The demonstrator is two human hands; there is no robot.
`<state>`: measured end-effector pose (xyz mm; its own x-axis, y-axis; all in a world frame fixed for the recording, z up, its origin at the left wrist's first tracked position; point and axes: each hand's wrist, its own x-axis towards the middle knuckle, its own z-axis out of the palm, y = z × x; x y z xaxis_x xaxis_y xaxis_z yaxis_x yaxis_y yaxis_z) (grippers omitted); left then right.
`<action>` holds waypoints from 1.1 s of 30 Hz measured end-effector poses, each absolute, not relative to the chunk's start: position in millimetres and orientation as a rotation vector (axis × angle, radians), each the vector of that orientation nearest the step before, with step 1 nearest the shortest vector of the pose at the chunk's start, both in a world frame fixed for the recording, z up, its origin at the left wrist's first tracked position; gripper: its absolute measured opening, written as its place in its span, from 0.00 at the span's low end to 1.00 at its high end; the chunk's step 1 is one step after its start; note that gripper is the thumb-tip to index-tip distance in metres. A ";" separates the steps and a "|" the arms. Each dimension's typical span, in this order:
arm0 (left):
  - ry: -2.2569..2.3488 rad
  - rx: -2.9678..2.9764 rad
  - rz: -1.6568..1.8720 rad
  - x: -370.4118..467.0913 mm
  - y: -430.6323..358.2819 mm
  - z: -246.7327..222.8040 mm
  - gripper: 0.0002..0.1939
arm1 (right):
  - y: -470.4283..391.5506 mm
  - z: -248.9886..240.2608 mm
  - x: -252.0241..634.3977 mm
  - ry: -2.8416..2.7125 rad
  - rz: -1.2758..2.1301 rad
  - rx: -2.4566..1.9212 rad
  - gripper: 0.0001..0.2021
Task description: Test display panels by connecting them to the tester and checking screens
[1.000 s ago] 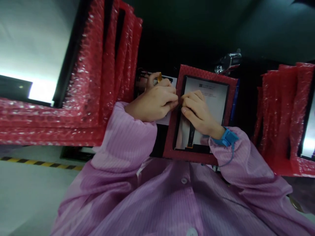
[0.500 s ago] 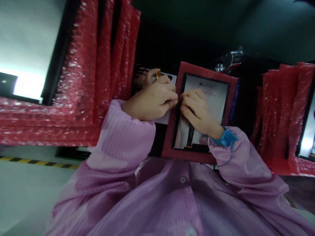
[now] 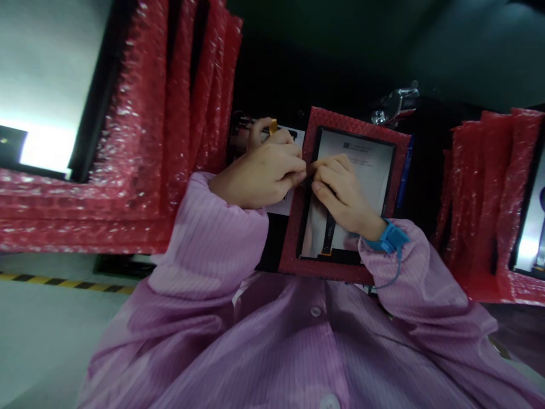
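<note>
A flat display panel [image 3: 374, 176] with a silvery back and black frame lies on a sheet of red bubble wrap [image 3: 293, 253] in front of me. My right hand [image 3: 343, 196] is over the panel's left part, thumb and fingers pinched near its left edge. Fingertip to fingertip with it, my left hand [image 3: 272, 173] is closed too; whatever either pinches is too small or hidden. A yellow-orange strip [image 3: 273, 126] shows by a raised finger of my left hand. Below my right hand, a black flex cable [image 3: 328, 234] runs down the panel. A pale flat item [image 3: 279, 205] is partly covered by my left hand.
Stacked red bubble-wrap bags [image 3: 145, 142] rise close on the left, another stack [image 3: 481, 210] on the right. A shiny metal object [image 3: 398, 105] sits behind the panel, and a blue pen-like stick [image 3: 404, 176] along its right side. A blue wrist strap [image 3: 388, 236] trails a cord.
</note>
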<state>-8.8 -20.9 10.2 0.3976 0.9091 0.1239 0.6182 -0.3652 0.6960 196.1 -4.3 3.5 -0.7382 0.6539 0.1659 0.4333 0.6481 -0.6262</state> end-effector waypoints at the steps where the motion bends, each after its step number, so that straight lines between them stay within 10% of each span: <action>1: 1.298 2.109 0.670 -9.1 -20.3 10.1 0.16 | -4.6 3.2 195.9 -2.492 0.794 -0.859 0.14; 33: 1.243 2.221 0.482 -12.9 -18.2 16.8 0.17 | -2.8 0.1 196.4 -2.512 0.814 -0.844 0.13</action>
<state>-12.9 -18.2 16.8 0.5097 0.8592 0.0440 0.6642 -0.4256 0.6145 196.4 -2.8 0.1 -0.7532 0.6394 0.1544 0.4271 0.6540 -0.6244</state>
